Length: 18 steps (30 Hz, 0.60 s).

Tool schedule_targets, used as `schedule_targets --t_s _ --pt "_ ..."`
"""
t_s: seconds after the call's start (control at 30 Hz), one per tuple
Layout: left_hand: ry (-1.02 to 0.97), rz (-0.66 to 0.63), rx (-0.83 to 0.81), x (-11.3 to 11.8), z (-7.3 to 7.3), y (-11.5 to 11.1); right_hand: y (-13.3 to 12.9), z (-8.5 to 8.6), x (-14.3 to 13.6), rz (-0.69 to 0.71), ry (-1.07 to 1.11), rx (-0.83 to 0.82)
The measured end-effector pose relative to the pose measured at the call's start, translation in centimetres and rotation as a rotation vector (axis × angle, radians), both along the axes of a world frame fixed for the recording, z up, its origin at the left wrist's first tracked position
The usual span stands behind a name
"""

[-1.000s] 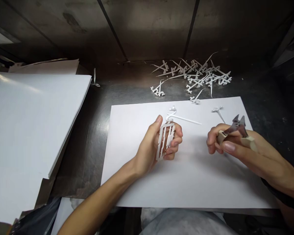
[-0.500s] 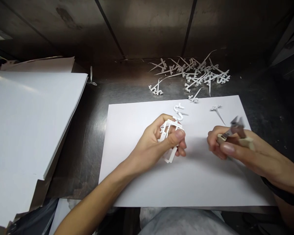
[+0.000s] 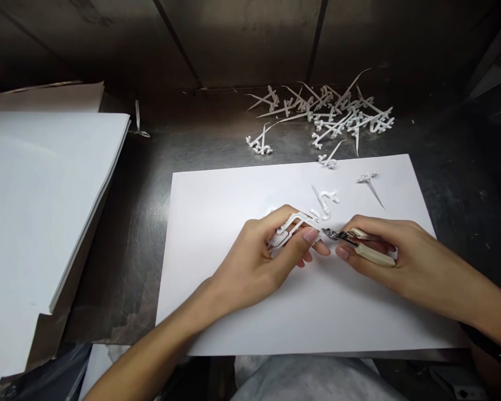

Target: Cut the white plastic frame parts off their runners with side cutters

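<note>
Over the middle of a white sheet [image 3: 242,312] lying on a dark metal surface [image 3: 150,167], both hands met. The left hand [image 3: 259,259] was curled around a white plastic frame [image 3: 294,225], thumb and fingers pinching it so that its pale bars stuck out above the knuckles, tilted toward the right. The right hand [image 3: 394,259] was wrapped around a pair of cutters [image 3: 359,245] with cream handles, held almost level and pointing left; the dark metal tip sat right at the frame's right end, just beside the left thumb. Whether the blades touched the plastic could not be told.

Just beyond the frame, a small hooked white offcut [image 3: 325,200] with a thin spike lay on the sheet, close to the frame's far end. Farther right on the sheet was another tiny spiked piece [image 3: 369,181], well apart from the hands. Past the sheet's far edge, a loose heap of white scraps [image 3: 329,114] was scattered on the surface, with 1 stray piece [image 3: 259,145] lying off to its left.

At the left, a stack of large white sheets [image 3: 37,189] rested partly over the surface's edge, with brown card [image 3: 45,96] showing behind it. A dark panelled wall [image 3: 242,39] rose at the back.
</note>
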<state>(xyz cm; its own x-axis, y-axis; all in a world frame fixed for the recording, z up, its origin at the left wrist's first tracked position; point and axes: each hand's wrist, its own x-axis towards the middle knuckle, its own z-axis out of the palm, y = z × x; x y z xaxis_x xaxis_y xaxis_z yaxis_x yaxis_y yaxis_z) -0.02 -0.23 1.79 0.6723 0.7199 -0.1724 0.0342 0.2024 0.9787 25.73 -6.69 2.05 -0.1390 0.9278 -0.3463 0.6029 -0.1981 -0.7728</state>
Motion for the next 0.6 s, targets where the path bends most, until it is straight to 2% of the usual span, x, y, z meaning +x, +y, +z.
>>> schedule_targets --t_s 0.1,0.23,0.43,0.6 --pt "0.016 0.024 0.041 -0.01 -0.2 -0.11 -0.01 0.23 0.33 0.062 -0.055 -0.012" --pt "0.018 0.038 0.086 0.05 -0.25 -0.13 0.03 0.19 0.75 0.049 -0.077 -0.004" --pt "0.049 -0.02 0.138 -0.04 -0.53 0.16 0.03 -0.15 0.98 0.116 -0.061 -0.042" --pt "0.091 -0.002 0.228 -0.17 -0.83 0.17 0.23 0.71 0.77 0.101 -0.063 -0.104"
